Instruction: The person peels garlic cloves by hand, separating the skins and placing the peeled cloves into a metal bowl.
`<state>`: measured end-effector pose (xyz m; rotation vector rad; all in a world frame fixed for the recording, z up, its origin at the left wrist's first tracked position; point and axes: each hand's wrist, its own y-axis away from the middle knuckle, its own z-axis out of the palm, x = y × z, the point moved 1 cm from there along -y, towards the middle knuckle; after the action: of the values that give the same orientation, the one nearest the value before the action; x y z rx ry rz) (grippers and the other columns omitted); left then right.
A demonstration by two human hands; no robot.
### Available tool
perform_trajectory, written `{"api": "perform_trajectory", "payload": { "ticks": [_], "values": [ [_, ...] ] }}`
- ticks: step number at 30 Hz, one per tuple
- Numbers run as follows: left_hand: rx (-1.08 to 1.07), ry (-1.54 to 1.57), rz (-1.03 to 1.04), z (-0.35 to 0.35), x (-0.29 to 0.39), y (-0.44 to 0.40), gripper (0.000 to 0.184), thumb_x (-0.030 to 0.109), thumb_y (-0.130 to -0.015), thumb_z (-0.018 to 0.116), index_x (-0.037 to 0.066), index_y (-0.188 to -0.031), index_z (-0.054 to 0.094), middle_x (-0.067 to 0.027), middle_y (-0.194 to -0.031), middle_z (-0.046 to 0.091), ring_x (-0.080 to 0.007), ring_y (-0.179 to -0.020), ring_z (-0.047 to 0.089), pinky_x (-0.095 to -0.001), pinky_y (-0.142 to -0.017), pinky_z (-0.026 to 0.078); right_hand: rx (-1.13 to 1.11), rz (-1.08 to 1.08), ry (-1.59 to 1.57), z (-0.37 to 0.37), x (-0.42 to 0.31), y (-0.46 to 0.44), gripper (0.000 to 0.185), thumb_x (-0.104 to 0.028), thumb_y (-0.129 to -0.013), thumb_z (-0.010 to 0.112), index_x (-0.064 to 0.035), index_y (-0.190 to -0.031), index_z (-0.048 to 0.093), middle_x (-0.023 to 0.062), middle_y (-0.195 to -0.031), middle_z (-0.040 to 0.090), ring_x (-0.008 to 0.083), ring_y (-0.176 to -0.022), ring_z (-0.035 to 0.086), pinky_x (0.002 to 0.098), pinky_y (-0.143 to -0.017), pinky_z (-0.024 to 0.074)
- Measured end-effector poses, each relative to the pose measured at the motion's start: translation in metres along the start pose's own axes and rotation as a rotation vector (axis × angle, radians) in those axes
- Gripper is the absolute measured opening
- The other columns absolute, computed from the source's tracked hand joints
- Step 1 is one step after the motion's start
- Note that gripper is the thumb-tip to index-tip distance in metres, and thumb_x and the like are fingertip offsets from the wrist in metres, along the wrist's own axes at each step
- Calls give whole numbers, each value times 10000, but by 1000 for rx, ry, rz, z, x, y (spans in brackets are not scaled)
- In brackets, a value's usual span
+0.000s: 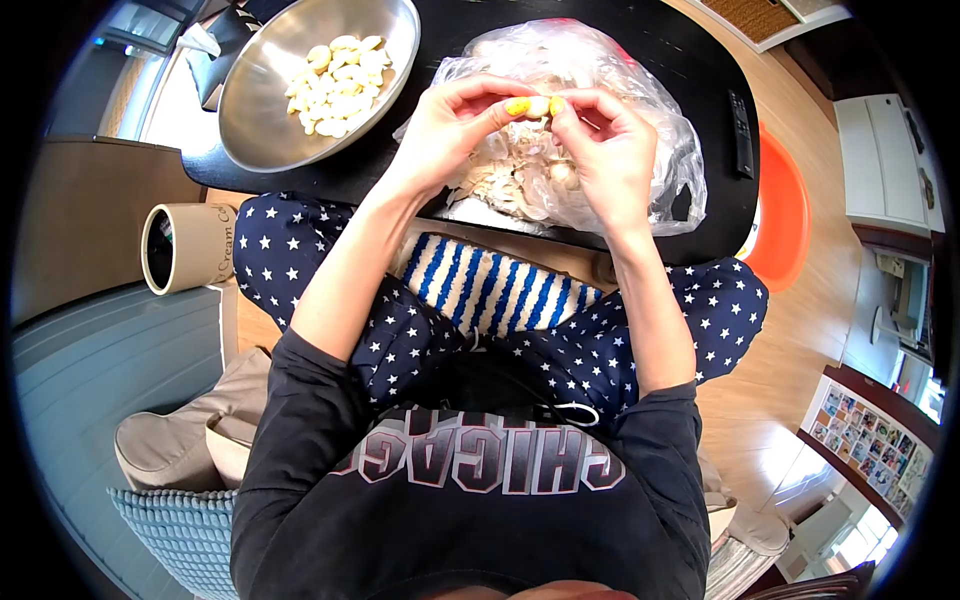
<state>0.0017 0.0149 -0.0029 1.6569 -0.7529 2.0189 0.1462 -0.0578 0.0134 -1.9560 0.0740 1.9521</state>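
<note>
Between the fingertips of both hands is a small pale garlic clove. My left hand pinches one end of it and my right hand pinches the other; both thumbnails are yellow. Below and behind the hands lies a clear plastic bag, spread open on the black table. Papery garlic skins are heaped at the bag's near side. To the left, a wide steel bowl holds many peeled cloves.
A black remote control lies near the table's right edge. Beyond that edge is an orange tub on the wooden floor. A cream canister stands left of my knee. A blue-and-white striped cloth shows between my legs.
</note>
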Motion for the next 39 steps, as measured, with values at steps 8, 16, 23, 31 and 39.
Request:
{"api": "perform_trajectory", "payload": {
  "ticks": [8, 16, 23, 31, 39],
  "values": [
    [83, 381, -119, 13, -9, 1, 258, 59, -868, 523, -22, -1112, 544, -92, -1114, 561, -117, -929, 547, -231, -857, 448, 72, 38, -109, 4, 7, -2, 131, -33, -817, 602, 34, -930, 608, 43, -810, 617, 71, -702, 569, 194, -656, 466],
    [94, 419, -116, 13, -6, 2, 289, 72, -871, 526, -29, -1141, 526, -97, -1128, 555, -130, -986, 543, -239, -893, 434, 50, -261, 223, 10, 6, 1, 121, -38, -826, 595, 24, -928, 610, 24, -870, 603, 77, -771, 580, 196, -696, 464],
    [67, 554, -97, 14, -7, 1, 305, 88, -868, 537, -37, -1145, 515, -111, -1155, 534, -145, -1023, 529, -256, -932, 419, 111, -181, 97, 9, 3, 1, 123, -22, -795, 612, 22, -910, 611, 54, -834, 614, 91, -769, 595, 201, -707, 469],
    [9, 724, -126, 7, -5, 0, 348, 157, -890, 509, -67, -1156, 481, -121, -1122, 537, -169, -1009, 535, -260, -918, 427, 268, -148, -35, -9, 5, -9, 125, -70, -827, 609, 39, -885, 587, 33, -813, 592, 47, -699, 536, 171, -639, 440],
    [58, 998, -267, 2, -19, 0, 294, 177, -896, 505, -52, -1080, 518, -116, -1023, 552, -188, -981, 536, -256, -892, 441, 36, -250, 578, -21, 7, -17, 104, -47, -748, 603, 3, -836, 579, 61, -743, 570, 109, -630, 543, 234, -591, 441]
  ]
}}
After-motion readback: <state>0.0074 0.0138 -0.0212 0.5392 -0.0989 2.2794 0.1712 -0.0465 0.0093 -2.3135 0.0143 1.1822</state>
